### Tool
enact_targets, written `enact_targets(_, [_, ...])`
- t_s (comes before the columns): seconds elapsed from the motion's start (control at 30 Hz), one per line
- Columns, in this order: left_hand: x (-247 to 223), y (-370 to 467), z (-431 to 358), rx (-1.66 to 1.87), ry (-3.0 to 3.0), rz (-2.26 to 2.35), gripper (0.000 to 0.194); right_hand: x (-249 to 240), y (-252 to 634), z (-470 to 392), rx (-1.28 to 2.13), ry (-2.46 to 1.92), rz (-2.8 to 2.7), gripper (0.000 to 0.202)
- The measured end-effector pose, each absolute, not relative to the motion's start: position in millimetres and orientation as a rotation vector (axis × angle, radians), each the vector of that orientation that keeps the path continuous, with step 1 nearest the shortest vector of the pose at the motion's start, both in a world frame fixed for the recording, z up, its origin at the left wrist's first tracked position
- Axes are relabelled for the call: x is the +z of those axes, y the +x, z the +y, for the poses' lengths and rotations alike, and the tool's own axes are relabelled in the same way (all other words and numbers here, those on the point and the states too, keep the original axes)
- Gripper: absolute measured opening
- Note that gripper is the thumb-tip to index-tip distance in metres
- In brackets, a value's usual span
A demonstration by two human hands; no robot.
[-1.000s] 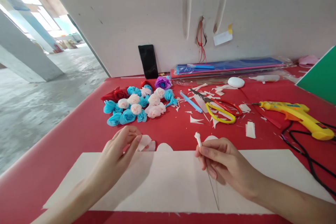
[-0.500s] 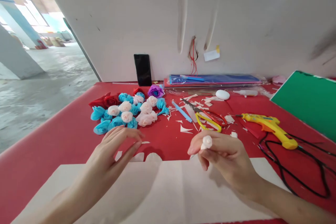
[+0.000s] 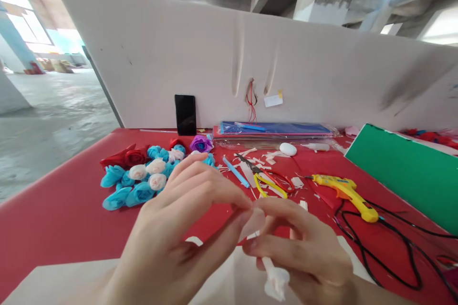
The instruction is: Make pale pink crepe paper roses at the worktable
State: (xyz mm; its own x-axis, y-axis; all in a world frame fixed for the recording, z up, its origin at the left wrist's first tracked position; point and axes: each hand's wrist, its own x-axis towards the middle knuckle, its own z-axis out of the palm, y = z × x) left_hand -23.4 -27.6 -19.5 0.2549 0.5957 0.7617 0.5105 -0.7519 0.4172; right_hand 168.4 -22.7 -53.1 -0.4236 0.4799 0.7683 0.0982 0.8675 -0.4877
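Note:
My left hand (image 3: 189,224) is closed, thumb and forefinger pinching a thin pale petal piece (image 3: 255,223) at its left edge. My right hand (image 3: 304,248) touches that petal with its fingertips from the right. Between the right fingers sits a small white paper rosebud (image 3: 276,282), its head pointing down toward me. Both hands are above a pale sheet (image 3: 229,279) on the red table. Behind the left hand lies a pile of light blue, red, purple and pale pink paper flowers (image 3: 156,167), partly hidden by it.
Yellow-and-red-handled scissors (image 3: 274,186), a blue pen (image 3: 236,172) and paper scraps lie in mid-table. A yellow glue gun (image 3: 345,193) with a black cord is at the right, near a green board (image 3: 404,171). A black phone (image 3: 185,115) leans on the white panel.
My left hand has moved right to meet my right hand and now pinches a petal. The rosebud has turned downward in my right hand. The view has tilted up.

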Motion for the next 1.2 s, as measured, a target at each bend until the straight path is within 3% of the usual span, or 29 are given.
enact_targets(0.17, [-27, -19, -29, 1.519, 2.210, 1.059, 0.003, -49, 162, -31, 0.499, -0.490, -1.870, 0.027])
enact_targets(0.4, [-27, -19, -27, 1.463, 2.265, 0.979, 0.017, -52, 159, -32, 0.457, -0.596, -1.738, 0.016])
enact_targets(0.87, [-31, -13, -32, 1.445, 2.063, 1.002, 0.022, -52, 150, -26, 0.369, -0.678, -1.766, 0.036])
enact_targets(1.07, [-31, -12, -32, 1.399, 2.001, 0.978, 0.025, -53, 151, -25, 0.364, -0.643, -1.763, 0.019])
enact_targets(1.2, [-34, -11, -34, 1.402, 1.967, 0.989, 0.030, -54, 150, -27, 0.378, -0.669, -1.769, 0.020])
